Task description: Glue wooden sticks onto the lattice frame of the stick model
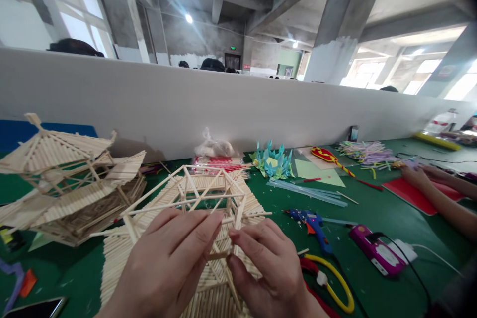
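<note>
In front of me stands a pavilion model [121, 263] built of pale wooden sticks, with slatted lower roofs and a bare stick frame on top. My left hand [167, 253] reaches over its near side, fingers bent and pressed together at a wooden stick [218, 255] of the upper frame. Opposite it, my right hand [266, 263] pinches the same area between thumb and fingertips, close to the left fingertips. Both hands partly hide the frame. Right of the model lies a blue glue gun [311, 226] with a clear glue stick in its back.
A second stick pavilion [67, 159] stands at left. Blue folded-paper craft [274, 160], clear glue sticks [307, 193], a purple power strip [376, 250] and yellow-handled pliers [343, 278] lie rightward. A co-worker's hands [417, 179] are over red paper [410, 196]. A white partition [167, 104] closes the back.
</note>
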Motion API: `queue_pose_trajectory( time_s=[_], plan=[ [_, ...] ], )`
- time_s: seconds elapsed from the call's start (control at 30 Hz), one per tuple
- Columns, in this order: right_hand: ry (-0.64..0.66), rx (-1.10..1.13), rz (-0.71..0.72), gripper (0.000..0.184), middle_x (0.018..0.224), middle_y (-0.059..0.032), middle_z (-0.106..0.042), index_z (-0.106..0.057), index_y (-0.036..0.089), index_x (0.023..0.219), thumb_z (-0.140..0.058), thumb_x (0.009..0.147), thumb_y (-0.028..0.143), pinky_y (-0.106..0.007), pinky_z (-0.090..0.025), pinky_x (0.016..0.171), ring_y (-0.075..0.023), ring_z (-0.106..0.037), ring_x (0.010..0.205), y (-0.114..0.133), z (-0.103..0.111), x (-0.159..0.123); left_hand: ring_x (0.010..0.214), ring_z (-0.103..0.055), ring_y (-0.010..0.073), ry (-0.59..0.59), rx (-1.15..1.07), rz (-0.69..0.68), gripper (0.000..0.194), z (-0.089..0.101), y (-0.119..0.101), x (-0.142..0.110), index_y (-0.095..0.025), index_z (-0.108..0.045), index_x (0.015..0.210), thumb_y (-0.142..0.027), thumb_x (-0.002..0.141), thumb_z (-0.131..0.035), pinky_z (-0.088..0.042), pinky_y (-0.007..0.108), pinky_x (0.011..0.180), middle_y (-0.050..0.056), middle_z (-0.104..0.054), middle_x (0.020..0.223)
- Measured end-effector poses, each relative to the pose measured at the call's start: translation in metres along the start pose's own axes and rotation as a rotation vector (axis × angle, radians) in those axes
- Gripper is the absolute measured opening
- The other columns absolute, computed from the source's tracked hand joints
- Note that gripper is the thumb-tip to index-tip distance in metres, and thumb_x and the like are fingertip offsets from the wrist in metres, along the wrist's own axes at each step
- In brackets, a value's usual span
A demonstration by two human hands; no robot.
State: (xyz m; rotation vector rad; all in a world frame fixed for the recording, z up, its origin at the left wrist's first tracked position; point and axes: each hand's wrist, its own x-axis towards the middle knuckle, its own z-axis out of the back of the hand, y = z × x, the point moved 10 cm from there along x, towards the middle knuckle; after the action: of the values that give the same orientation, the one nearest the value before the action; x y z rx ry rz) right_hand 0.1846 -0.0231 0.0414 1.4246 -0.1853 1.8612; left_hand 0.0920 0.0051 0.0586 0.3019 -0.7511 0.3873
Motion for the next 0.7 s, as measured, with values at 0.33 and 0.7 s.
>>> queue_pose_trajectory(
  time_s=[0.33,0.7],
  plan=[
    [0.103,-0.46,-0.678,0.019,0.088,-0.0033,-0.061,-0.054,0.022,0.099,-0.044,0.085,0.03,-0.028,-0.048,0.067,-0.0153,-0.057,0.074,-0.12,0.076,-0.08,0.095,-0.049,0.0144,-0.008,-0.108,0.083,0.027,0.009,0.013,-0.006,-0.018,-0.049,0.117,-0.017,0.09,-0.043,-0.036,0.026,0.088,0.002,-0.051,0.107],
    [0.408,-0.696,-1.126,0.029,0.096,-0.0153,-0.061,-0.054,0.014,0.094,-0.053,0.068,0.026,-0.039,-0.042,0.072,-0.0326,-0.058,0.09,-0.242,0.106,-0.184,0.097,-0.053,0.0148,0.042,-0.096,0.105,0.029,0.011,0.01,-0.015,-0.019,-0.048,0.118,-0.017,0.09,-0.039,-0.044,0.02,0.086,0.005,-0.05,0.11]
  ],
)
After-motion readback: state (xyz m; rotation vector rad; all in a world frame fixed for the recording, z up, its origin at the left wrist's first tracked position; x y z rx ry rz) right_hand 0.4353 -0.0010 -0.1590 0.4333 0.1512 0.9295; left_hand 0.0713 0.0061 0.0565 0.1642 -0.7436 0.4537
